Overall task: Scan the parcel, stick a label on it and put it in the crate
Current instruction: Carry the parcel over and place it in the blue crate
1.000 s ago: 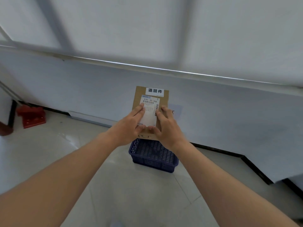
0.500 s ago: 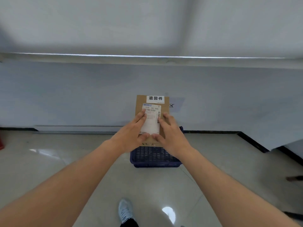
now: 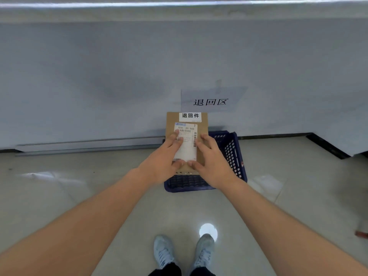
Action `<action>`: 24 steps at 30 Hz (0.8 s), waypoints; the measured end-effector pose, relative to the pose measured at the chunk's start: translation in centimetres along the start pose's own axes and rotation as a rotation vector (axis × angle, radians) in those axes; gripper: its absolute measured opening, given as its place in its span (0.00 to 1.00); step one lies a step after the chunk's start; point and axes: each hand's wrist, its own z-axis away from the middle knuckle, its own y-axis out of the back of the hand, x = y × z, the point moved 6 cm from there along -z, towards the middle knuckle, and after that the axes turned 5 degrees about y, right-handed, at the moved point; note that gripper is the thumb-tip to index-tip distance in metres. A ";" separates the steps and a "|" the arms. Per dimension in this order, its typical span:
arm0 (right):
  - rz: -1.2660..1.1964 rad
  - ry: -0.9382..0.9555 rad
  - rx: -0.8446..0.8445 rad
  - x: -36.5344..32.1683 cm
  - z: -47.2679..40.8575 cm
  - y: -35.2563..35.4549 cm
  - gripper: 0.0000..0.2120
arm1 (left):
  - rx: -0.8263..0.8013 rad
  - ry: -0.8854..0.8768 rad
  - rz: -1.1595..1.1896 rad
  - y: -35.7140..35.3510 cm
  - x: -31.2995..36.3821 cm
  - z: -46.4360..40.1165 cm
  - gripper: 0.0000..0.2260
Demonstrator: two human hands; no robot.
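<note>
A flat brown cardboard parcel point(image 3: 202, 126) is held out in front of me with both hands, above a dark blue perforated crate point(image 3: 232, 152) on the floor. The parcel carries a white shipping label point(image 3: 187, 140) with barcodes and a small white sticker point(image 3: 190, 116) with black characters at its top edge. My left hand point(image 3: 163, 164) grips the parcel's left side, fingers on the shipping label. My right hand point(image 3: 213, 162) grips its right side. The crate's inside is mostly hidden by the parcel and hands.
The crate stands against a pale wall, under a paper sign point(image 3: 211, 101) with black characters. A dark skirting strip point(image 3: 278, 134) runs along the wall's foot at the right. My two shoes point(image 3: 183, 251) stand on the light tiled floor.
My view has tilted downward, bringing the crate, the wall sign and my shoes into sight. The parcel has come lower, closer over the crate. Both hands keep the same grip.
</note>
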 end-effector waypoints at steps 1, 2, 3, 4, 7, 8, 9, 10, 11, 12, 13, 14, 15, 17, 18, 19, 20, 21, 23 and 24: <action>-0.002 -0.001 0.005 1.5 -0.7 -1.4 0.38 | 0.000 0.000 -0.007 -1.5 -1.2 -1.1 0.34; -0.003 -0.004 0.006 3.2 -1.3 -2.8 0.38 | -0.003 -0.003 -0.013 -3.1 -2.3 -2.2 0.34; -0.004 -0.003 0.003 4.8 -2.0 -4.2 0.39 | -0.005 -0.003 -0.018 -4.8 -3.4 -3.3 0.35; -0.008 -0.001 -0.004 6.5 -2.6 -5.7 0.39 | -0.009 0.001 -0.026 -6.5 -4.6 -4.5 0.35; -0.016 0.009 -0.020 11.4 -4.3 -9.8 0.41 | -0.018 0.022 -0.070 -11.3 -8.4 -7.7 0.36; -0.018 0.012 -0.024 13.0 -4.9 -11.0 0.41 | -0.016 0.021 -0.076 -12.9 -9.6 -8.8 0.37; -0.022 0.013 -0.026 14.5 -5.5 -12.3 0.41 | -0.012 0.017 -0.079 -14.4 -10.6 -9.7 0.36; -0.025 0.013 -0.031 16.1 -6.2 -13.7 0.40 | -0.012 0.019 -0.084 -16.0 -11.8 -10.7 0.36; -0.027 0.019 -0.036 17.5 -6.8 -14.9 0.40 | -0.014 0.023 -0.087 -17.5 -12.8 -11.5 0.36; -0.028 0.023 -0.044 18.9 -7.5 -16.1 0.39 | -0.019 0.032 -0.088 -19.0 -13.9 -12.4 0.35; -0.032 0.028 -0.050 20.2 -8.0 -17.4 0.39 | -0.021 0.038 -0.084 -20.4 -14.9 -13.2 0.35; -0.036 0.036 -0.057 21.8 -8.8 -19.0 0.39 | -0.019 0.043 -0.086 -22.1 -16.2 -14.2 0.35; -0.040 0.041 -0.062 23.0 -9.4 -20.0 0.40 | -0.018 0.044 -0.092 -23.2 -17.1 -15.0 0.34; -0.040 0.035 -0.077 24.9 -10.4 -21.5 0.41 | -0.026 0.052 -0.112 -24.7 -18.3 -16.1 0.34; -0.037 0.039 -0.087 26.2 -10.9 -22.8 0.41 | -0.029 0.060 -0.117 -25.9 -19.2 -16.7 0.34; -0.031 0.042 -0.101 27.2 -11.5 -23.9 0.41 | -0.034 0.068 -0.114 -26.9 -20.1 -17.4 0.35; -0.026 0.044 -0.114 28.3 -12.0 -24.8 0.42 | -0.038 0.075 -0.114 -27.9 -20.9 -18.0 0.35; -0.019 0.049 -0.125 29.2 -12.5 -25.6 0.42 | -0.040 0.081 -0.115 -28.8 -21.5 -18.6 0.35; 0.009 0.074 -0.152 30.8 -13.5 -26.9 0.42 | -0.038 0.091 -0.113 -30.5 -22.7 -19.7 0.35; 0.025 0.090 -0.167 31.6 -14.0 -27.4 0.42 | -0.041 0.097 -0.110 -31.2 -23.0 -20.3 0.35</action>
